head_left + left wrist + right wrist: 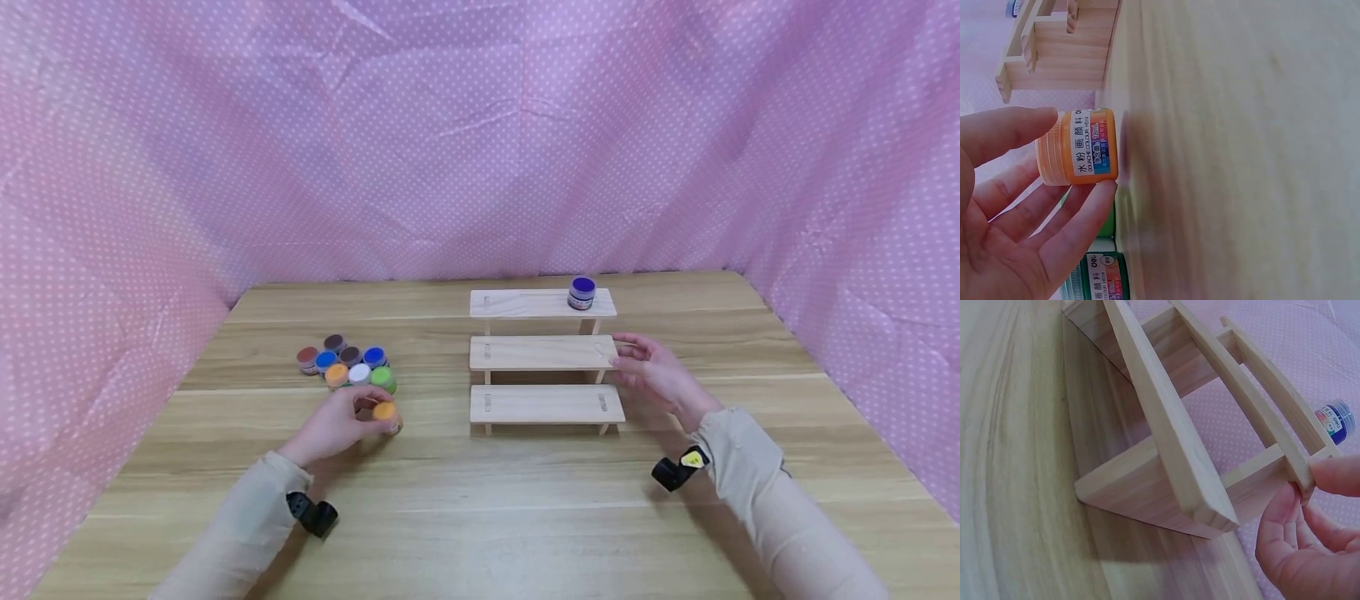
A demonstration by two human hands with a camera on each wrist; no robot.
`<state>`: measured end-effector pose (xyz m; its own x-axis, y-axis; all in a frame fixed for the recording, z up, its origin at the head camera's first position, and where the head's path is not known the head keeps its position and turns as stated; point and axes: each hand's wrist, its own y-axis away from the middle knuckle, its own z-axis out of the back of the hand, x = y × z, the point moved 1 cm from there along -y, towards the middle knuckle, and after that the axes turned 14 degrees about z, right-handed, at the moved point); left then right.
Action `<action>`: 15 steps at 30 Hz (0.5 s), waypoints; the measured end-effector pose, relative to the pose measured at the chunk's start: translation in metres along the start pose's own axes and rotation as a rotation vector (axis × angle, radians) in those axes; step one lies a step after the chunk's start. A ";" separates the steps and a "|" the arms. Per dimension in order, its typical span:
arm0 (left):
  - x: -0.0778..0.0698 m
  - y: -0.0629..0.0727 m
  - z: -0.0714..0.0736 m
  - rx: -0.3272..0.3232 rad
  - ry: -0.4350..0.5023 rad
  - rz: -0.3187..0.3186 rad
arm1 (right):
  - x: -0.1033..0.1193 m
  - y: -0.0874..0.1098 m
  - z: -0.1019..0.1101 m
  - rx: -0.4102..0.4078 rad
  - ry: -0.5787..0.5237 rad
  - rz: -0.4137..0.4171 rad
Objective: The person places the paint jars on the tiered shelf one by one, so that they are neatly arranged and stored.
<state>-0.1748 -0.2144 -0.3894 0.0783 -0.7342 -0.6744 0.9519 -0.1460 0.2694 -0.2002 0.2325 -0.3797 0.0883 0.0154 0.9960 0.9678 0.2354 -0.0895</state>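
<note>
My left hand (341, 425) holds an orange gouache paint jar (1088, 149) between thumb and fingers, at the front of a cluster of jars. In the left wrist view the jar stands near the wood surface, its label facing the camera. A three-tier wooden shelf (540, 404) stands right of the middle. On its top tier, toward the right end, sits a dark blue-purple paint jar (581, 294). My right hand (660, 375) pinches the right end of the middle tier (1241, 394), thumb on one face and fingers on the other.
Left of the shelf, several paint jars stand close together, among them a white-lidded jar (360, 374), a light green jar (383, 378) and a reddish-brown jar (307, 359). A pink dotted cloth (480, 150) hangs behind the wooden table (480, 517).
</note>
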 end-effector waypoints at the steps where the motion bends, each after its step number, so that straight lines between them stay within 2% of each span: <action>1: 0.000 0.000 0.001 -0.005 0.001 -0.006 | 0.000 0.000 0.000 -0.005 -0.003 -0.001; 7: -0.003 0.002 0.003 -0.053 -0.002 -0.033 | 0.002 0.000 -0.003 -0.017 -0.028 -0.003; 15: -0.011 0.003 0.005 -0.102 0.050 -0.013 | 0.003 0.002 -0.005 -0.033 -0.036 0.001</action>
<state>-0.1740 -0.2106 -0.3777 0.0781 -0.6980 -0.7118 0.9779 -0.0853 0.1909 -0.1971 0.2277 -0.3765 0.0817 0.0506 0.9954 0.9749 0.2033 -0.0903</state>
